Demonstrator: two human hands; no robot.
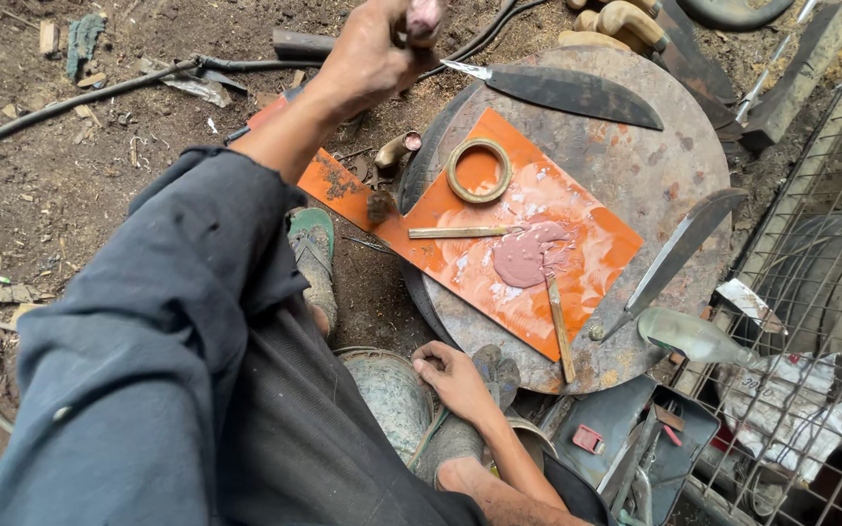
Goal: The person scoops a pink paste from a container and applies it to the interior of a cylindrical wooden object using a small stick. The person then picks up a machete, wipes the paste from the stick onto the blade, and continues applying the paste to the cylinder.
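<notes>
My left hand [374, 54], on a dark-sleeved arm, is raised at the top and shut on a small handle-like piece [425, 16] with a pinkish smeared end. Just right of it a dark knife blade [577, 93] lies on a round rusty metal top [655, 175], its tang pointing at that hand. An orange board [596, 263] on the metal top carries a blob of pink paste [528, 255], a tape ring [478, 169] and two wooden sticks [460, 232] [560, 331]. My right hand [450, 375] rests low near my foot, fingers curled, with nothing seen in it.
A second blade [679, 248] and a clear glass bottle [694, 336] lie at the top's right edge. A wire cage [830, 244] stands right, a grey toolbox [635, 438] below, wooden handles [616, 19] at the top. A black hose [99, 93] crosses the littered dirt floor.
</notes>
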